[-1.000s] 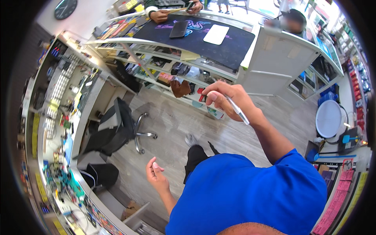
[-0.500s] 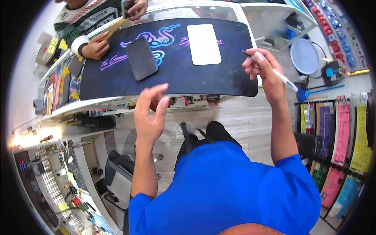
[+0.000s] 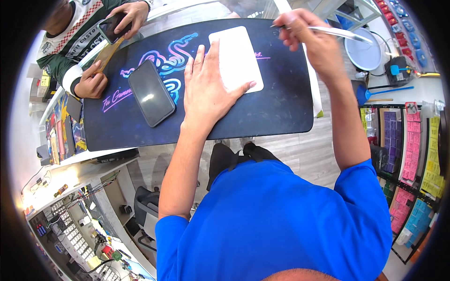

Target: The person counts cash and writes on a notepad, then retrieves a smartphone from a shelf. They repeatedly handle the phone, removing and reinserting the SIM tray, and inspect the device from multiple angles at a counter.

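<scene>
My left hand [image 3: 206, 91] lies flat with its fingers spread, resting on the left edge of a white sheet with rounded corners [image 3: 241, 54]. The sheet sits on a black desk mat [image 3: 262, 114] with colourful patterns. Raised to the right of the sheet, my right hand [image 3: 315, 40] is closed around a slim white pen [image 3: 344, 33]. The pen's dark tip points left, and the hand is slightly blurred. Left of my left hand, a black phone [image 3: 151, 93] lies on the mat, dark screen up.
Across the counter's far left, another person's hand [image 3: 91, 84] rests by the mat; their other hand holds a phone [image 3: 112, 30]. A round pale-blue lid [image 3: 362, 50] and a blue dustpan [image 3: 362, 93] are at right, above shelves of coloured boxes [image 3: 412, 145]. A chair [image 3: 146, 201] stands lower left.
My left hand has moved forward and come down onto the white sheet. My right hand has risen away from me with the pen. I have leaned closer to the counter.
</scene>
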`<state>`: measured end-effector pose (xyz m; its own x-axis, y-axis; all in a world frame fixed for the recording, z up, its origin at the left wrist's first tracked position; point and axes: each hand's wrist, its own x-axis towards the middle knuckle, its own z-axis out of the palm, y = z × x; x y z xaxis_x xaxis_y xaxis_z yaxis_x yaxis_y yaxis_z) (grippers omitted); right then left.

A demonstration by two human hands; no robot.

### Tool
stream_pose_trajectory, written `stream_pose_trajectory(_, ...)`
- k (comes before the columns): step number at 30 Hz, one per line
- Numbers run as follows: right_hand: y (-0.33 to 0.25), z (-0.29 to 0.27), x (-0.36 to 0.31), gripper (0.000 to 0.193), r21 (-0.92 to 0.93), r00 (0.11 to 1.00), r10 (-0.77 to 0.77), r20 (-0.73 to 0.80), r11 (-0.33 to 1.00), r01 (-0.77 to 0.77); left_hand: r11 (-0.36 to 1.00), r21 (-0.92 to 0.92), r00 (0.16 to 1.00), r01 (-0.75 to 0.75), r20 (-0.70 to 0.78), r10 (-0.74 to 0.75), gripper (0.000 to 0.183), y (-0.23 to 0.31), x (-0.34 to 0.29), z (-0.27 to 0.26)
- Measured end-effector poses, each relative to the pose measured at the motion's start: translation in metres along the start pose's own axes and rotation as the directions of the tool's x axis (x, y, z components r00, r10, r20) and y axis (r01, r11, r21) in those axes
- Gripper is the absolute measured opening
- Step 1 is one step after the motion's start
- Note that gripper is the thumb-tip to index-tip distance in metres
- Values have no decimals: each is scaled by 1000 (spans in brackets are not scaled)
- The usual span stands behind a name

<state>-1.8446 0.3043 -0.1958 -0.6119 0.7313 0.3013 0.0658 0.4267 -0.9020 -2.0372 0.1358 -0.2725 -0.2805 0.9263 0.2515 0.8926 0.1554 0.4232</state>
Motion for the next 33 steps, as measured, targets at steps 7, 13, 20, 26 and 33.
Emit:
stream_pose_trajectory(7,-5,-10,-35,36,48,984,177,-4,983,-177,1000,12,1000,-4,13,4,121,6,0,-5)
stream_pose_trajectory(13,5,28,-35,27,-20,988,156,16,988,-155,999,-24,999,-36,-15,36,120,3,2,0)
stream_pose_trajectory(20,-15,14,-11,25,217,988,77,-137,975,-46,999,-21,998,-48,-28,47,120,0,1,-1)
stream_pose_trajectory(26,12,52,-29,29,-159,919,343,195,936,-315,999,-31,999,-16,-46,14,124,4,2,1)
stream_pose_trajectory(33,40,64,-39,31,-91,973,210,96,975,-201,999,-33,998,-18,-61,16,130,4,1,1)
